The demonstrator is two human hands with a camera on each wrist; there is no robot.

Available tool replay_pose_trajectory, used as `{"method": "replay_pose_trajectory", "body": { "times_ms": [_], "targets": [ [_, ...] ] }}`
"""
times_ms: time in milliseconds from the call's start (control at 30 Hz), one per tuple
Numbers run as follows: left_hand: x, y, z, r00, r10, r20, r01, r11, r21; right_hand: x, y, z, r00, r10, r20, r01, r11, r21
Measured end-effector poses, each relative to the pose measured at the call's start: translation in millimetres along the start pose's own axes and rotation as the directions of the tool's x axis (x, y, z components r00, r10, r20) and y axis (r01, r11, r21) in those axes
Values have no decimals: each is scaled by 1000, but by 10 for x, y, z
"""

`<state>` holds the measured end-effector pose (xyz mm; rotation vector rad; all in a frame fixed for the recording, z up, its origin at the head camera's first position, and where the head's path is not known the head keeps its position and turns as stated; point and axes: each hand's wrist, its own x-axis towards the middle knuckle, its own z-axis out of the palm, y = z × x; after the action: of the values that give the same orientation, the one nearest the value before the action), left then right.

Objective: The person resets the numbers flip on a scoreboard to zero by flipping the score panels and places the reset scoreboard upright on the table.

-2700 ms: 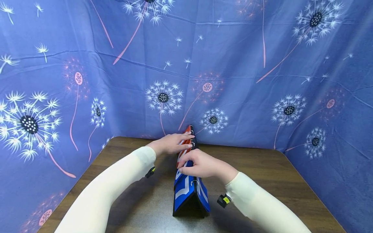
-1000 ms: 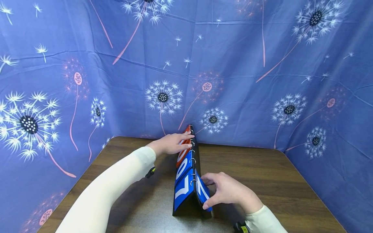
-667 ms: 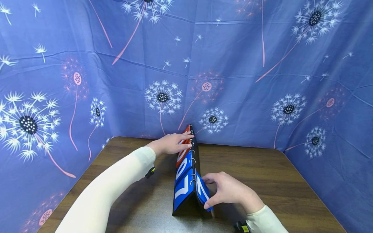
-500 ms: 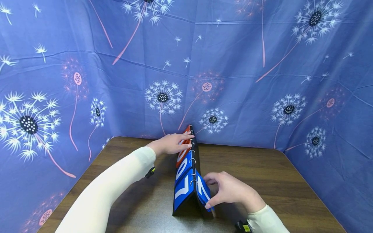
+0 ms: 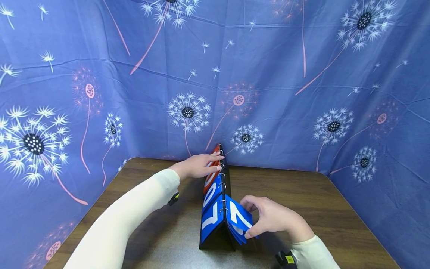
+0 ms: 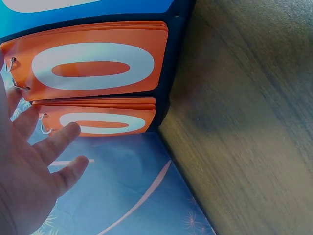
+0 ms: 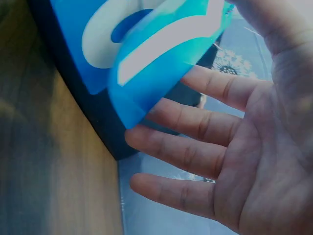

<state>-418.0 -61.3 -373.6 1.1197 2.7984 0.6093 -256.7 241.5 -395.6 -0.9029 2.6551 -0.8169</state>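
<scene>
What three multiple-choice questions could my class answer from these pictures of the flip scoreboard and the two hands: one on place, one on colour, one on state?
1. Where does the left hand rest?
A. on the far, orange end of the flip scoreboard
B. flat on the table
C. on the backdrop cloth

2. What colour are the cards showing 0 in the left wrist view?
A. green
B. orange
C. yellow

3. What state is the blue card at the right hand in?
A. torn off the rings
B. lying flat on the table
C. lifted away from the stack, pinched at its edge

Key: 1 A, the head view shows its fingers over the top by the orange cards. 2 B, both are orange with white zeros. 3 C, thumb and fingers hold it raised, away from the stack beneath.
</scene>
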Motion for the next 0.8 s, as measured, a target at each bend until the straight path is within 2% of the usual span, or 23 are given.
{"method": "replay_pose_trajectory", "body": {
  "times_ms": [400,567,800],
  "targets": [
    [23,-16,13,1000,-12,-9,13,999,33,-118,10,-208,1000,-16,-18,16,1000,7],
    [22,-14,15,1000,-14,-6,14,999,36,-209,32,-324,997,-22,-77,22,1000,-7],
    [18,-12,14,1000,-16,0,16,1000,17,-317,79,-443,979,-46,-200,76,987,144]
  ]
}}
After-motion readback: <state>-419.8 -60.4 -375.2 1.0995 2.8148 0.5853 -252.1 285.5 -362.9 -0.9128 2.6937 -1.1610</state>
